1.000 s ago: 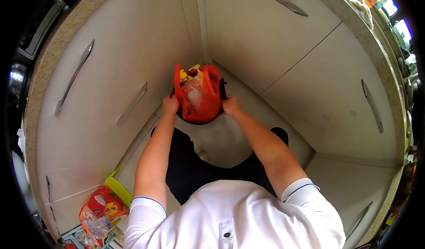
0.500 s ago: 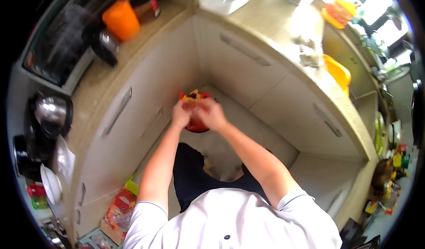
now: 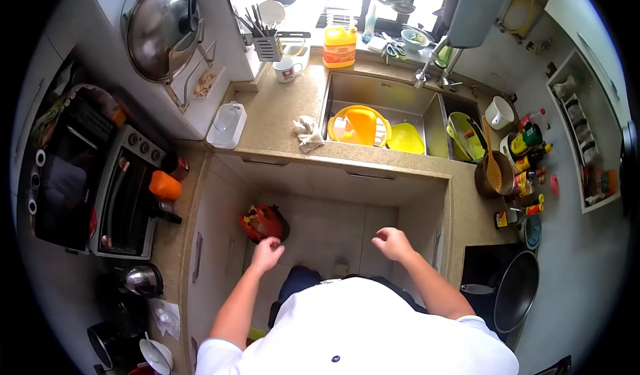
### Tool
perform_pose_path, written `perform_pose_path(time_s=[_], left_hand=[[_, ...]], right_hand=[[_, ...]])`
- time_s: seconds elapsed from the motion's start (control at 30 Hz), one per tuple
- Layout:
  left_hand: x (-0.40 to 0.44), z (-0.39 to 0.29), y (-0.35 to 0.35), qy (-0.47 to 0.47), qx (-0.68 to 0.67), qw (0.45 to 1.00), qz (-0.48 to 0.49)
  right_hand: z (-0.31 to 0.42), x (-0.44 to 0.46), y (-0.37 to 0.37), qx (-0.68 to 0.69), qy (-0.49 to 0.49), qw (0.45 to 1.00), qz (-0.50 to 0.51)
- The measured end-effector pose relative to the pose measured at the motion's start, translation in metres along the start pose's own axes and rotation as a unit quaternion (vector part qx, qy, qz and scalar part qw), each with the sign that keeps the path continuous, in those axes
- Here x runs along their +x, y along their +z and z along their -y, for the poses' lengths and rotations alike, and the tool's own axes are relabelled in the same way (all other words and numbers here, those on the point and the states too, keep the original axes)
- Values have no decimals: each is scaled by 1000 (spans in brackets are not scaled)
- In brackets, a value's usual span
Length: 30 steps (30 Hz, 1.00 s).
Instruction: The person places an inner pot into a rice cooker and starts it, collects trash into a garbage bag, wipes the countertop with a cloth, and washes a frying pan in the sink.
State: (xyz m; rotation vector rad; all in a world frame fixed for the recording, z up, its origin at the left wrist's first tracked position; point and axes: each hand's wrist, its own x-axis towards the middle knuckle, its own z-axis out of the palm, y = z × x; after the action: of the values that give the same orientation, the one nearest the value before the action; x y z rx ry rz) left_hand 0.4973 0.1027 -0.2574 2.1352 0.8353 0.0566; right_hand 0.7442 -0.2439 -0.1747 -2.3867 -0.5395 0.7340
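Both hands are in front of me at waist height, well apart, with no object visible in either. My left hand [image 3: 267, 254] has its fingers curled loosely and appears just in front of the red bag; whether they touch cannot be told. My right hand [image 3: 393, 244] is over the floor to the right, its fingers bent inward and thumb side showing. The red plastic bag [image 3: 264, 222] lines a dark round bin standing on the floor in the corner by the left cabinet.
Ahead is a sink [image 3: 413, 114] with an orange basin [image 3: 360, 126] and a green one [image 3: 405, 138]. A cloth [image 3: 307, 134] lies on the counter edge. On the left stand a toaster oven [image 3: 125, 202] and kettle [image 3: 144, 280]; on the right, a wok [image 3: 517, 292].
My hands have come away from the red bag and moved apart, the right one farther to the right. The view has lifted to show the sink and counters.
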Motion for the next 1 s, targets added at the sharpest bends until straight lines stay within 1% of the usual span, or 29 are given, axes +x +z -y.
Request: perform_pose_path(time_s=[0.03,0.07,0.13,0.17,0.23,0.27,0.3,0.33,0.43,0.5,0.57,0.63,0.67,0.7,0.73,0.77,0.8,0.83,0.9,0.97,1.0], left_hand=[[13,-35,-4,29,-13,999,-42],[35,-49,0,63,15,995,-73],[73,-95,-1,125,10,986,-113],[94,-110,4,111,-26,986,-118],[147,-124,15,131,32,981,-141],[173,-131,20,130,61,977,-158],[193,-151,19,94,78,981,-153],[215,-161,22,86,93,978,-167],[276,-182,37,38,106,977,-182],[307,-186,49,-1,140,970,-198],[333,-174,63,30,214,954,-209],[370,-156,77,83,141,975,-152],[380,-167,80,117,106,977,-143],[393,-190,82,127,102,978,-128],[403,-219,84,125,-72,989,-30],[415,-244,90,113,-241,962,66],[433,-261,106,136,-287,944,92],[440,-293,109,135,-326,927,131],[466,-323,139,146,-308,923,177],[487,-350,165,114,-372,877,282],[491,-366,174,116,-383,864,305]], right_hand=[[-4,-2,-8,24,22,999,-13],[-9,-2,-11,32,13,999,-31],[-14,-6,-12,45,7,998,-47],[-10,-8,-14,74,-6,996,-54],[-1,-10,-22,103,-16,992,-65],[2,-12,-28,121,-26,991,-43],[3,-11,-33,137,-35,990,-22],[2,-8,-39,132,-30,991,-13],[0,9,-56,133,-8,990,-35],[-1,30,-70,136,5,989,-54],[5,52,-90,122,11,989,-80],[1,80,-98,140,39,983,-114],[3,96,-103,158,46,977,-134],[8,110,-111,158,61,975,-146],[15,127,-121,163,52,975,-139],[20,144,-133,169,40,976,-131],[20,163,-144,176,37,974,-141],[21,184,-158,181,34,971,-150],[29,225,-201,133,16,971,-200],[26,270,-244,70,-5,967,-245],[16,294,-261,39,-7,962,-271]])
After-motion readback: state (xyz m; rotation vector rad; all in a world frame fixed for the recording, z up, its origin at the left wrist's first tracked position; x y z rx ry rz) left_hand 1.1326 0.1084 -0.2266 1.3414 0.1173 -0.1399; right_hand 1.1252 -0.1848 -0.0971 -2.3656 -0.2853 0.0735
